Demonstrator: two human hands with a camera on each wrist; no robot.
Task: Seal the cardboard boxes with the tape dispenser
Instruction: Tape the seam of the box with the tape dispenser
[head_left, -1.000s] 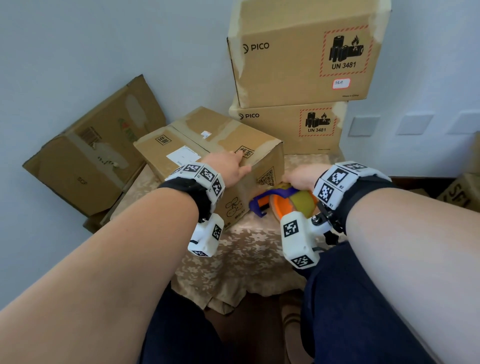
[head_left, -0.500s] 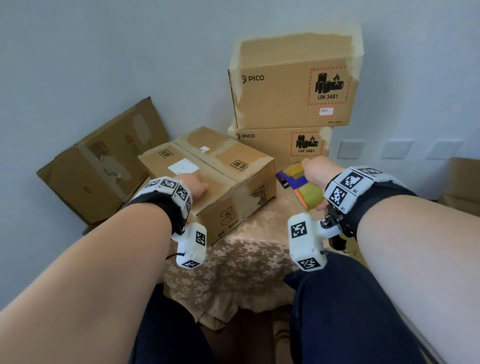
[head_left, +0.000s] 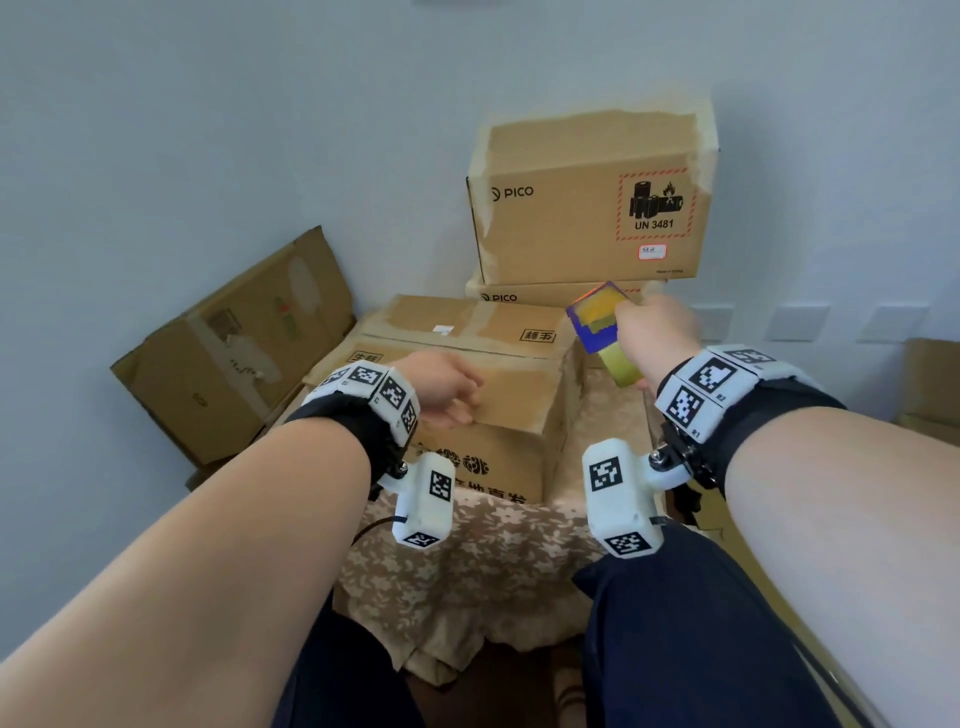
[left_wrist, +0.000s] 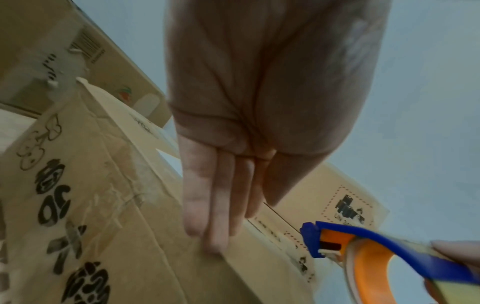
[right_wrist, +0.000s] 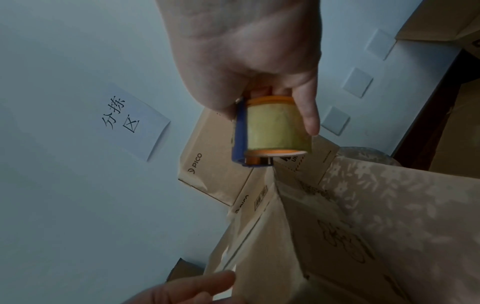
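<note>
A brown cardboard box (head_left: 511, 358) with old tape marks lies on the cloth-covered table. My left hand (head_left: 447, 389) rests on its top near the front edge, with straight fingers (left_wrist: 215, 205) pressing flat on the cardboard (left_wrist: 103, 205). My right hand (head_left: 652, 332) grips a blue and orange tape dispenser (head_left: 597, 322) with a yellowish tape roll, held in the air just right of the box's far right corner. In the right wrist view the fingers (right_wrist: 309, 111) curl round the dispenser (right_wrist: 272, 129), its blue front end pointing toward the boxes.
Two PICO boxes (head_left: 587, 208) stand stacked against the wall behind. Another box (head_left: 234, 348) leans on the wall at left. More cardboard (head_left: 930, 384) sits at the far right. A floral cloth (head_left: 493, 561) covers the small table; my knees are just before it.
My right hand lifted the dispenser off the table, up and away to the box's far right corner. My left hand slid back to the box's near edge, and the box now sits squarer to me.
</note>
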